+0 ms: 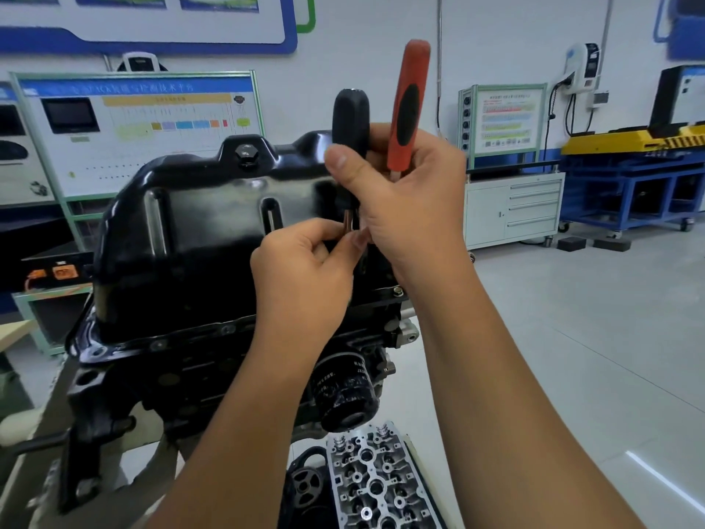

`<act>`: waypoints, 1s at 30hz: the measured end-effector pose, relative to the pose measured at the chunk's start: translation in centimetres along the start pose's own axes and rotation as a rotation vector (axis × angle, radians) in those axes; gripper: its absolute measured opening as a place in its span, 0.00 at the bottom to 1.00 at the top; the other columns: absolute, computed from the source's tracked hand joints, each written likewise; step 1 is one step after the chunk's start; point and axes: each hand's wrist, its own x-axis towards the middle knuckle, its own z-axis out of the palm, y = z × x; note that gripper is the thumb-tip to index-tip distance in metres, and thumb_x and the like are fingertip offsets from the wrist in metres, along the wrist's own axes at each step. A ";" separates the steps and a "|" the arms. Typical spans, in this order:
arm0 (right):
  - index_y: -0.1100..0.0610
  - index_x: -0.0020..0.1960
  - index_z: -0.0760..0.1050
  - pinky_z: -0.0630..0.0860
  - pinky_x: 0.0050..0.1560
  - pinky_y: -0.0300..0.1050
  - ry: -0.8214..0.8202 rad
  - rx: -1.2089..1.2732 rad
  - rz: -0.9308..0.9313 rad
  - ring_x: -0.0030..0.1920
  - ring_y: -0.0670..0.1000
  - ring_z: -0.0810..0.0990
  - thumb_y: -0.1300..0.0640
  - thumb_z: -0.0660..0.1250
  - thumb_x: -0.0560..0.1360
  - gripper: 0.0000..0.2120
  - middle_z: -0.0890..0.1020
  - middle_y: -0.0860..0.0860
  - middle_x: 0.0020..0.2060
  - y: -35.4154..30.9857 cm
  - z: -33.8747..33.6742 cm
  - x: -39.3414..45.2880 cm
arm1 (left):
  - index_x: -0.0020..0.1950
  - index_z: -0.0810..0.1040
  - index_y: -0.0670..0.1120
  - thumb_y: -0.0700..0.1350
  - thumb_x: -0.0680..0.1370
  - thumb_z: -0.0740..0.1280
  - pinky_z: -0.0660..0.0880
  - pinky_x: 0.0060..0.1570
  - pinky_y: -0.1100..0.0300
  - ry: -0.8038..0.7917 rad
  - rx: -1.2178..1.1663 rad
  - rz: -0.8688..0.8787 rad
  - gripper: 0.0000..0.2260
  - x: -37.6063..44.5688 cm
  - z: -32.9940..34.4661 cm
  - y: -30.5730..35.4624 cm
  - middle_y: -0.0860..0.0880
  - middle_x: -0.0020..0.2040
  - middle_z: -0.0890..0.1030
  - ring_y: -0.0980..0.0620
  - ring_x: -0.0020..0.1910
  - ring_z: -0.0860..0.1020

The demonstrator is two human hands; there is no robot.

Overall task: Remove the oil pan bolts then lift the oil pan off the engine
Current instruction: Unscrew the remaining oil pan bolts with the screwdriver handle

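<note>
The oil pan (198,238) sits on top of the inverted engine (213,376), its black, glossy body facing the camera and its flange lying along the engine's upper edge. A drain plug (245,153) stands out at the pan's top rim. A bolt (397,290) shows at the flange's right corner, and smaller bolt heads run along the flange's near edge.

The right hand (404,200) is clenched around two tools at once, both held upright in front of the pan's right side: a black-handled driver (350,120) under the thumb and a red-and-black screwdriver (408,105) behind the fingers. The left hand (305,269) pinches the metal shank (348,223) just below the black handle, fingertips touching the right hand's fingers.

An oil filter (345,399) projects from the engine's right side below the flange. On the floor beneath it lies a cylinder head (375,486), beside a dark pulley (305,486). A white drawer cabinet (515,208) stands against the far wall, near a blue and yellow bench (629,177).
</note>
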 end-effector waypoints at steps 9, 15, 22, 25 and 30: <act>0.56 0.52 0.77 0.69 0.22 0.39 -0.121 0.205 0.116 0.21 0.46 0.73 0.62 0.77 0.74 0.11 0.86 0.61 0.38 -0.2 -0.5 -0.3 | 0.35 0.81 0.49 0.41 0.77 0.75 0.58 0.25 0.66 -0.040 -0.004 -0.061 0.11 -0.3 -0.1 -0.2 0.56 0.20 0.63 0.57 0.22 0.58; 0.67 0.44 0.81 0.79 0.33 0.54 0.029 -0.140 0.037 0.31 0.61 0.80 0.55 0.82 0.67 0.17 0.83 0.66 0.38 0.6 0.0 0.3 | 0.38 0.84 0.47 0.44 0.76 0.77 0.62 0.27 0.60 0.031 0.019 -0.032 0.07 -0.4 0.2 -0.3 0.54 0.21 0.64 0.56 0.24 0.59; 0.59 0.51 0.77 0.62 0.20 0.37 -0.211 0.335 0.256 0.18 0.48 0.65 0.64 0.69 0.81 0.02 0.85 0.59 0.40 0.4 -0.9 -0.2 | 0.42 0.84 0.51 0.38 0.80 0.70 0.61 0.28 0.66 -0.110 -0.078 0.010 0.11 -0.7 -0.2 -0.4 0.55 0.23 0.67 0.59 0.25 0.61; 0.59 0.46 0.78 0.66 0.21 0.38 -0.079 0.198 0.154 0.20 0.47 0.70 0.62 0.78 0.73 0.09 0.83 0.59 0.37 0.2 -0.2 -0.3 | 0.38 0.84 0.52 0.42 0.78 0.73 0.59 0.28 0.61 -0.022 -0.006 -0.018 0.09 -0.6 0.0 -0.4 0.53 0.22 0.64 0.57 0.25 0.58; 0.60 0.45 0.83 0.81 0.35 0.52 -0.005 -0.110 -0.016 0.33 0.57 0.82 0.58 0.83 0.67 0.11 0.85 0.58 0.36 0.2 -0.3 0.2 | 0.39 0.85 0.51 0.43 0.76 0.76 0.62 0.27 0.59 0.026 0.009 -0.029 0.07 -0.6 0.0 -0.3 0.55 0.22 0.62 0.56 0.24 0.59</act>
